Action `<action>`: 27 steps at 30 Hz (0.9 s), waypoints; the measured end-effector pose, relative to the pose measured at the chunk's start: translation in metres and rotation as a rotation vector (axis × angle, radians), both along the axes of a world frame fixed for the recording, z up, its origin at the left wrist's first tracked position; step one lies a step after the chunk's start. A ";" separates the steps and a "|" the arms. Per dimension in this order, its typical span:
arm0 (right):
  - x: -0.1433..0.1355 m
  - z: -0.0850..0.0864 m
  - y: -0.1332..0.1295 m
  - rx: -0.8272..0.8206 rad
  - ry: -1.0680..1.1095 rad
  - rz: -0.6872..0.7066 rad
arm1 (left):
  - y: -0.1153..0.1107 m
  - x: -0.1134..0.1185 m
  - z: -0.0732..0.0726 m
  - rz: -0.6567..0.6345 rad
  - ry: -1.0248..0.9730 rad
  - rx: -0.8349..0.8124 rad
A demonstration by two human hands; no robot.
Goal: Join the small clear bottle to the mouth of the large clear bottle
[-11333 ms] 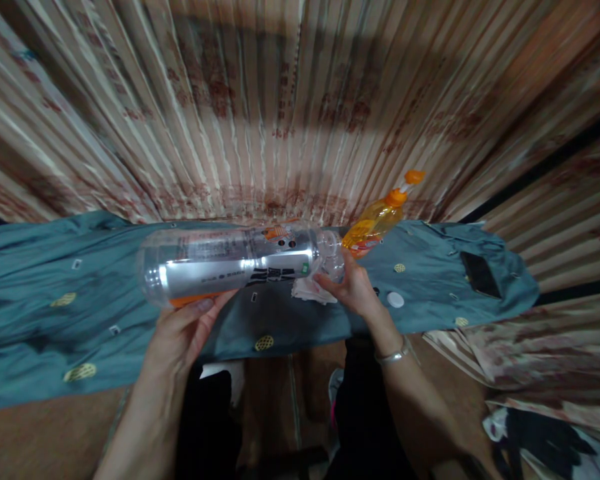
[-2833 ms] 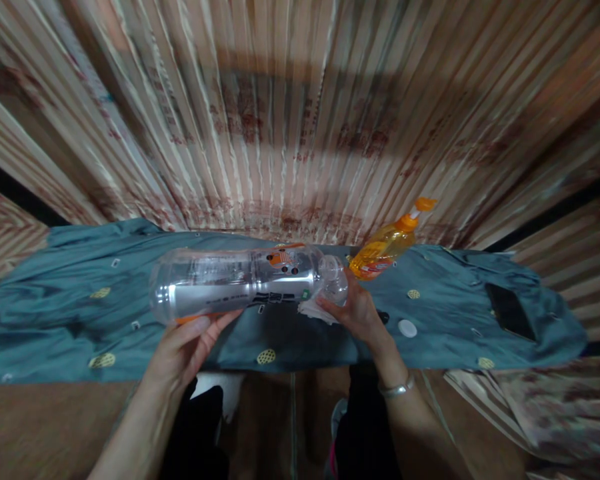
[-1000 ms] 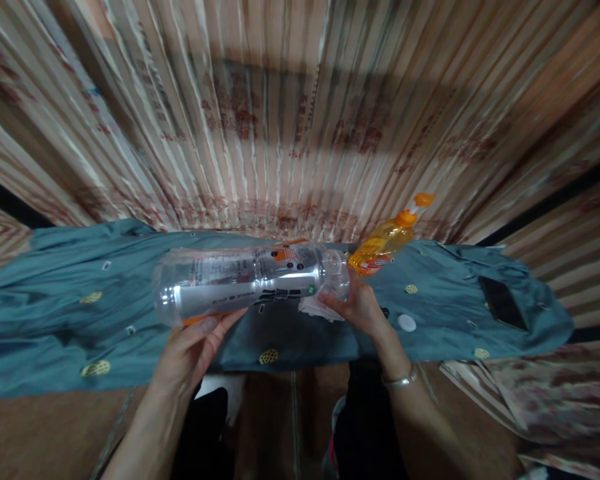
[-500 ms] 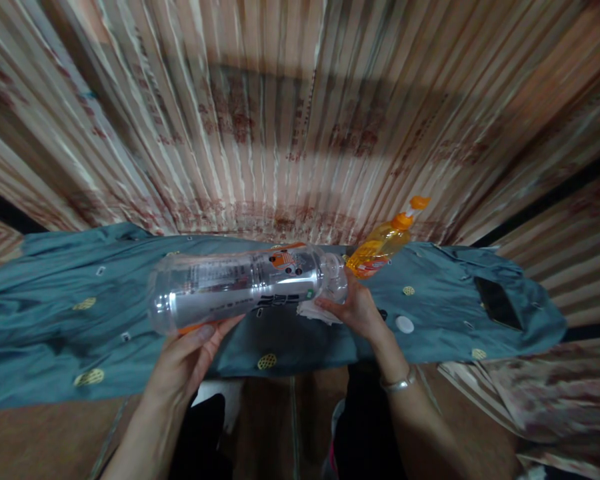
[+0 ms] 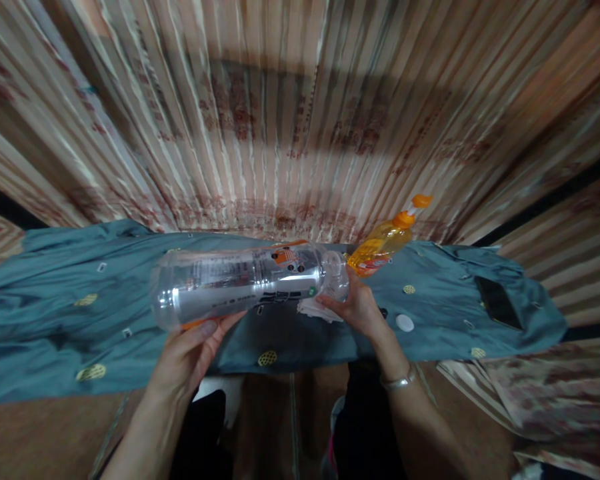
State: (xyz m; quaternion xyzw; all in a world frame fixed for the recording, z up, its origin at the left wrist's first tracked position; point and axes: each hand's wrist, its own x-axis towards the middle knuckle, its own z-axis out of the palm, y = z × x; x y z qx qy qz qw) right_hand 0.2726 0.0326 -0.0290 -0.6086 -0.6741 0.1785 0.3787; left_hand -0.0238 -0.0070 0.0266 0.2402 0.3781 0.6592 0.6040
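A large clear plastic bottle (image 5: 240, 280) lies on its side across both hands, its printed label facing up and its neck to the right. My left hand (image 5: 195, 347) supports the body from below near the base, thumb on the near side. My right hand (image 5: 357, 303) is closed around the neck end; some of its fingers are hidden behind the bottle. A crumpled white tissue (image 5: 317, 310) shows just under the neck, beside the right thumb. Right behind that hand stands a pump bottle (image 5: 380, 247) of orange liquid with an orange top.
A narrow table under a teal cloth (image 5: 130, 300) runs across the view. Right of my hand are a white round cap (image 5: 405, 323), a small dark object (image 5: 383, 313) and a black phone (image 5: 498, 303). A pleated patterned curtain (image 5: 290, 133) hangs behind the table.
The clear bottle has turned very slightly in my hands, its label print shifting a little. Both hands keep the same hold, and the other things stay where they were.
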 end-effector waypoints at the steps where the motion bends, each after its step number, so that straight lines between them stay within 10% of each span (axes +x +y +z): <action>1: 0.000 0.000 0.000 -0.003 0.000 0.002 | 0.000 0.000 0.000 0.003 0.002 -0.003; 27: -0.001 0.001 0.002 0.006 0.002 0.007 | 0.000 -0.001 0.000 -0.043 -0.004 0.047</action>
